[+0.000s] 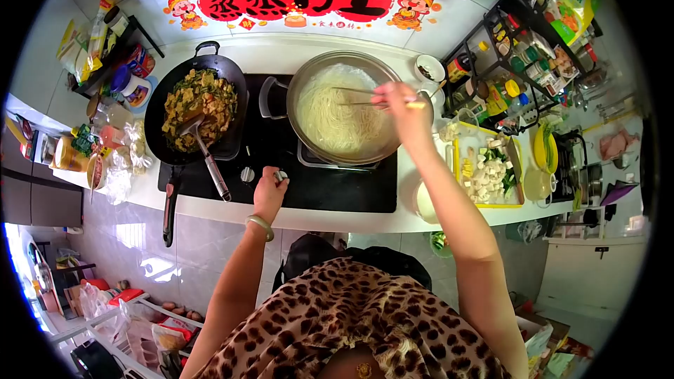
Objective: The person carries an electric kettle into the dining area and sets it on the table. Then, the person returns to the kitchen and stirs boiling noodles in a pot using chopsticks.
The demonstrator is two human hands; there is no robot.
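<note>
My right hand (pixel 404 109) grips a pair of chopsticks (pixel 357 103), whose tips reach into the noodles (pixel 344 125) in a wide steel pot (pixel 295 109) on the right burner. Pale, cloudy liquid surrounds the noodles. At the front of the black cooktop (pixel 337 193), my left hand (pixel 270 189) has its fingers closed around a stove knob (pixel 281 176). A second knob (pixel 247 174) sits just left of it. On the left stands a black wok (pixel 160 109) of cooked meat and greens (pixel 200 109), with a metal spatula (pixel 203 147) resting in it.
Right of the cooktop, a yellow-edged tray (pixel 519 196) holds chopped white and green pieces. A white bowl (pixel 425 203) stands near the counter edge, and a small bowl (pixel 429 69) behind the pot. Bottle racks (pixel 523 56) flank the right side; jars and bags crowd the left.
</note>
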